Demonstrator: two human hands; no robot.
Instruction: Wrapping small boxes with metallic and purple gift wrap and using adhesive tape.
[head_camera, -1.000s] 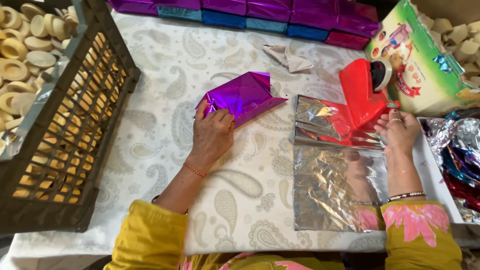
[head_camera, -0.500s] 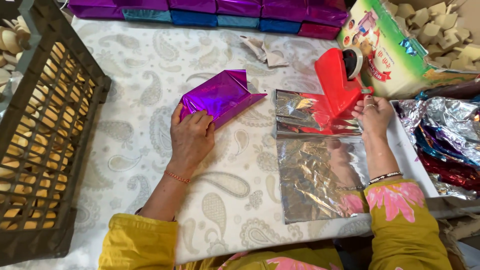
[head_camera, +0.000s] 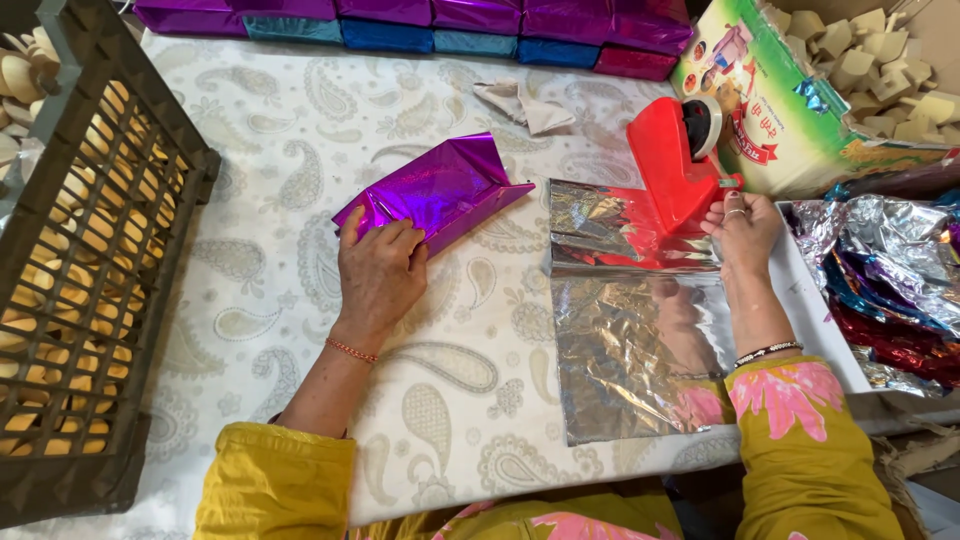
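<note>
Table w/ a white paisley cloth (head_camera: 300, 150) runs under everything. Far left of the left hand, one dark plastic crate (head_camera: 90, 250), slatted, full of pale round pieces; too many and too hidden behind the slats to count, and the crate is cut off at the frame edge. Beyond the right hand, one green printed carton (head_camera: 790, 120) w/ a red label patch and pictures, tilted on its side; pale blocks show past it, cut off at the top. Silver foil sheet (head_camera: 630, 360), one, lies flat just left of the right forearm, reflecting arm and sleeve. Right of that forearm, a heap of crumpled foil sheets (head_camera: 890, 280) in silver, blue and red on a white tray; count can't be told. Far side of the table, a row of wrapped boxes (head_camera: 450, 15), purple, blue, one red, approx. nine visible, tops cut off. Purple foil-wrapped box (head_camera: 440, 190), one, sits just beyond the left hand (head_camera: 380, 270), which lies flat w/ fingers spread, pressing its near edge, not gripping. Red tape dispenser (head_camera: 670, 160), one, stands just beyond the right hand (head_camera: 745, 230), whose fingertips pinch a small bit of tape by the dispenser; tape itself hard to make out. One crumpled grey paper scrap (head_camera: 525, 105) lies beyond both hands.
</note>
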